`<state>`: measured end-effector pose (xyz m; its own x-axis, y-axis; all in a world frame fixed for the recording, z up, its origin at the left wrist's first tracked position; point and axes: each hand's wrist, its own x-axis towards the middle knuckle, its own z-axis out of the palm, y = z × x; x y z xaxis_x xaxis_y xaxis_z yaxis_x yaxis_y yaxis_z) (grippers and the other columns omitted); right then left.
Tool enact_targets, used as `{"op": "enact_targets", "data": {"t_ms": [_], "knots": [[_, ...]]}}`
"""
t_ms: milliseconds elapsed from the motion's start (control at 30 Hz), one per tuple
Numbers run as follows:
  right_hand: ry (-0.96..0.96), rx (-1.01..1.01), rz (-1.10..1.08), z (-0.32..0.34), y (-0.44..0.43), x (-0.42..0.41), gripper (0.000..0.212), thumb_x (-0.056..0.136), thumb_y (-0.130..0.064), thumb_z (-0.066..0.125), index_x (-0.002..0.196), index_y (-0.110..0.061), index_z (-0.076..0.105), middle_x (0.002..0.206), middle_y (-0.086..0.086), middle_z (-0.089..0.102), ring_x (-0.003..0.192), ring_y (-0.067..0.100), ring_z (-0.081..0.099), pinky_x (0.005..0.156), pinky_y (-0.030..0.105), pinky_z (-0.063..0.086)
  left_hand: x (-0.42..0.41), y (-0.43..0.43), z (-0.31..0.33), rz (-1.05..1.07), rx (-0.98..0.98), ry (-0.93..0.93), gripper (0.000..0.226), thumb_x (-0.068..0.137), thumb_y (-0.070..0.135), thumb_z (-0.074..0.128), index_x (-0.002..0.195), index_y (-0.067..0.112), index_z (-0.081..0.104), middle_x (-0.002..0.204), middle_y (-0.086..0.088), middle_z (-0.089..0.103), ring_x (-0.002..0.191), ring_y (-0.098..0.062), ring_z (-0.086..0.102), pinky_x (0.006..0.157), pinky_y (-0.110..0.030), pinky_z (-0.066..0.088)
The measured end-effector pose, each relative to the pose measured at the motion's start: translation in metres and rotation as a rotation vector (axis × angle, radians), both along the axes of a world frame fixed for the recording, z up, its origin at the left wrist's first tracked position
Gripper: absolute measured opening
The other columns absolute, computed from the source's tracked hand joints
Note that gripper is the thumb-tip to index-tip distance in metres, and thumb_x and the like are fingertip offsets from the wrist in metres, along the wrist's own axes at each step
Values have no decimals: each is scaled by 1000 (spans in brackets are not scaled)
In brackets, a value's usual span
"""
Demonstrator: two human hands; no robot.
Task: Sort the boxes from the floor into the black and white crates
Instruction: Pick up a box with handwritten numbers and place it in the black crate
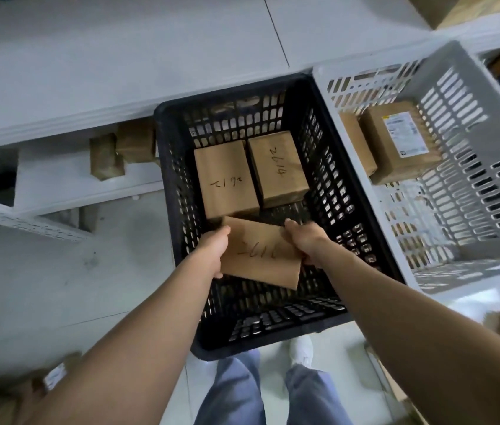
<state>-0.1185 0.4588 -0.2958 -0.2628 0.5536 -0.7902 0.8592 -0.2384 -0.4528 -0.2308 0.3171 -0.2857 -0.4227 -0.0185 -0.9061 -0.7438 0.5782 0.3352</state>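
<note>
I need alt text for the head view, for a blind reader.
The left hand and right hand hold a brown box over the black crate, which contains two boxes. The white crate beside it holds two more boxes.

The black crate (171,167) and white crate (469,142) are slotted matt plastic. The front box (261,256) is plain brown cardboard, matt, inked by pen. The shelf (89,72) looks like white painted metal, the floor (119,286) smooth, the trousers (233,391) blue cloth.

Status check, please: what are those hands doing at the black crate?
Left hand and right hand grip a brown cardboard box in the black plastic crate. Two similar boxes lie beyond it. Nothing blocks the spot below.
</note>
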Motion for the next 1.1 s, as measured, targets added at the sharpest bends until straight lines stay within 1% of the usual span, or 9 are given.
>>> {"op": "enact_targets", "data": {"t_ms": [200, 267, 400, 533, 633, 700, 833, 967, 1100], "knots": [[-102, -172, 29, -28, -11, 2, 53, 93, -45, 50, 130, -7, 49, 128, 16, 52, 113, 35, 53, 81, 43, 51, -10, 13, -25, -111, 6, 143, 42, 97, 28, 49, 136, 12, 50, 140, -9, 49, 124, -29, 47, 92, -32, 39], [-123, -271, 29, -33, -18, 1, 54, 95, -45, 47, 134, -8, 45, 132, 16, 49, 116, 35, 50, 80, 43, 48, -13, 17, -29, -137, 18, 154, 37, 98, 22, 48, 133, 13, 54, 139, -7, 50, 122, -27, 49, 93, -31, 40], [-86, -381, 41, -43, -28, -7, 47, 98, -38, 44, 136, -10, 43, 138, 13, 46, 122, 32, 46, 90, 43, 45, -23, 19, -33, -46, 45, 181, 17, 94, 15, 51, 103, 14, 65, 117, -7, 57, 92, -23, 54, 91, -35, 46], [-80, -434, 91, -47, -35, -13, 48, 99, -36, 42, 140, -10, 38, 144, 13, 40, 128, 34, 42, 87, 45, 46, -26, 14, -37, 33, 87, 153, 36, 93, 16, 52, 128, 11, 54, 127, -8, 55, 106, -24, 51, 91, -34, 42], [-96, -455, 85, -48, -39, -18, 45, 99, -33, 44, 138, -10, 40, 144, 14, 40, 127, 35, 43, 83, 44, 48, -29, 12, -39, 119, 95, 118, 34, 92, 17, 54, 125, 9, 56, 127, -10, 57, 110, -26, 53, 87, -35, 42], [-106, -446, 81, -49, -40, -21, 42, 99, -30, 44, 136, -10, 42, 142, 14, 42, 125, 35, 44, 90, 46, 47, -30, 13, -39, 148, 91, 106, 34, 91, 18, 55, 124, 9, 57, 126, -11, 58, 113, -29, 54, 92, -38, 45], [-123, -454, 118, -47, -41, -24, 44, 99, -26, 43, 139, -9, 39, 145, 15, 39, 128, 36, 42, 87, 47, 47, -30, 13, -36, 180, 81, 105, 38, 91, 17, 54, 129, 8, 54, 129, -12, 56, 117, -30, 52, 98, -43, 44], [-146, -266, 255, -35, -38, -29, 43, 98, -24, 45, 134, -2, 45, 133, 19, 49, 118, 36, 51, 86, 44, 48, -30, 16, -26, 142, 82, 130, 40, 91, 21, 56, 128, 6, 54, 123, -9, 59, 114, -29, 54, 95, -38, 44], [69, 74, 189, -3, -21, -39, 36, 93, -31, 54, 117, -5, 62, 112, 10, 64, 99, 24, 58, 77, 26, 43, -27, 31, 9, -89, 167, 361, 9, 92, 18, 53, 86, 13, 59, 81, 4, 54, 84, -19, 51, 64, -26, 40]]}}
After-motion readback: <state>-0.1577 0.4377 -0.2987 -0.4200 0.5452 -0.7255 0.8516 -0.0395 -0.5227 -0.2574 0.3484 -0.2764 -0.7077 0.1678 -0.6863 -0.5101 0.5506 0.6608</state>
